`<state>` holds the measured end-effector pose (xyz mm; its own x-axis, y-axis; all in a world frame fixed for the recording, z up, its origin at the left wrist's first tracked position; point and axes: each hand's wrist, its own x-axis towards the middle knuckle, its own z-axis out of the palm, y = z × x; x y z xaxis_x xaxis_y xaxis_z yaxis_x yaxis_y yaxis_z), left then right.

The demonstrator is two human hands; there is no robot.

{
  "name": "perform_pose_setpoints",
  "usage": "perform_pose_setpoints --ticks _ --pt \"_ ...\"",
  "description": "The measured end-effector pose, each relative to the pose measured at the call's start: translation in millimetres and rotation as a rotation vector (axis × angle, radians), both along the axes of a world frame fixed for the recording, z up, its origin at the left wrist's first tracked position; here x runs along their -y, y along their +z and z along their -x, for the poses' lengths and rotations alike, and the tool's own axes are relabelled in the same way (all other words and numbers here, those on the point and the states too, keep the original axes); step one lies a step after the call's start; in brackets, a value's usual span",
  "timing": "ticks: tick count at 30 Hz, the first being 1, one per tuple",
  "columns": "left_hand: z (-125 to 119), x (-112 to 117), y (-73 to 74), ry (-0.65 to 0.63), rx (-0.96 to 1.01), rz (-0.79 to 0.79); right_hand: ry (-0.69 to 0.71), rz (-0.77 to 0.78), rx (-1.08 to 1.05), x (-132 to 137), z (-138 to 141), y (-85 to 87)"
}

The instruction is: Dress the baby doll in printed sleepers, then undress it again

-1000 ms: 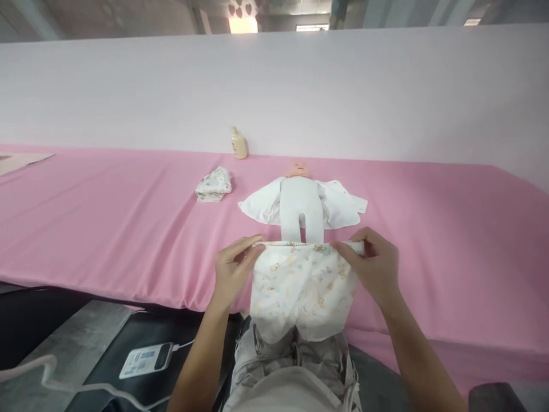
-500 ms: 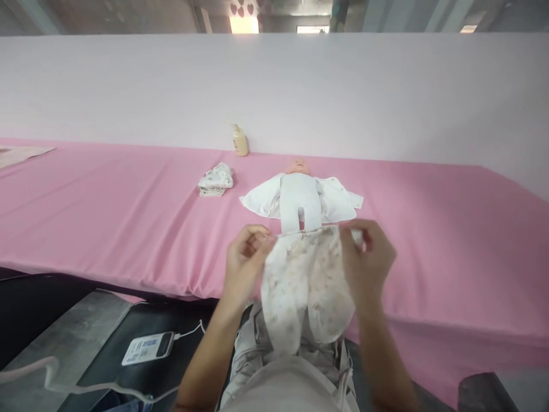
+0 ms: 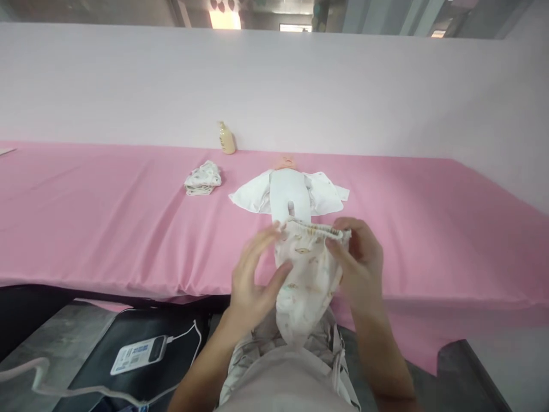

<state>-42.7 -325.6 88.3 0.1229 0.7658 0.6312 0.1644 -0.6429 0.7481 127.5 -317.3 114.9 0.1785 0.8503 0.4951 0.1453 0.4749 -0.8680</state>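
A pair of white patterned baby pants (image 3: 306, 280) hangs in front of me, its elastic waistband uppermost. My right hand (image 3: 358, 257) pinches the waistband at its right end between thumb and fingers. On the other side my left hand (image 3: 259, 274) is open, thumb and fingers spread, with the fingertips at the left edge of the cloth; whether they press on it I cannot tell. Just beyond lies a baby doll (image 3: 289, 191) on its back in white clothing, its sleeves or flaps spread to both sides. The pants cover the lower ends of its legs from view.
A pink-covered table (image 3: 128, 229) stretches across in front of a pale wall. Folded patterned cloth (image 3: 203, 178) lies left of the doll, and a cream pump bottle (image 3: 227, 139) stands behind it. At lower left a cabled white device (image 3: 139, 355) rests on a black seat.
My left hand has let go of the waistband's left end and spread its fingers. The pants, earlier stretched wide with both legs showing, are now narrower. The view has shifted slightly right.
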Motion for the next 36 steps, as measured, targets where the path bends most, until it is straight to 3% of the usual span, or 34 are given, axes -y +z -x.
perform_pose_setpoints --ticks 4,8,10,14,20,24,26,28,32,36 --pt "-6 -16 -4.7 0.053 -0.007 0.102 0.086 -0.016 0.124 -6 6 7.7" --pt "-10 -19 -15.9 0.236 0.114 0.107 0.036 0.011 0.4 -1 13 10.5" --pt "-10 -19 -24.5 0.124 0.166 0.298 -0.019 0.013 0.417 -2 13 14.3" --pt "-11 -11 -53.1 -0.329 0.169 0.786 -0.178 -0.133 0.339 -23 8 33.7" --pt "-12 21 -104.5 -0.436 0.223 1.161 -0.199 -0.292 0.351 -67 0 62.8" --pt "-5 39 -124.4 -0.534 0.319 1.293 -0.199 -0.31 0.395 -66 -6 64.3" --pt "0 45 -127.8 -0.475 0.371 1.329 -0.087 -0.278 0.484 -49 -8 57.5" --pt "7 48 -125.5 -0.414 0.426 1.357 0.132 -0.246 0.62 -25 -8 42.4" --pt "25 46 -107.4 -0.442 0.607 1.387 0.562 -0.305 0.806 22 1 -13.3" --pt "40 40 -88.5 -0.473 0.847 1.36 0.669 -0.322 0.862 37 8 -64.3"
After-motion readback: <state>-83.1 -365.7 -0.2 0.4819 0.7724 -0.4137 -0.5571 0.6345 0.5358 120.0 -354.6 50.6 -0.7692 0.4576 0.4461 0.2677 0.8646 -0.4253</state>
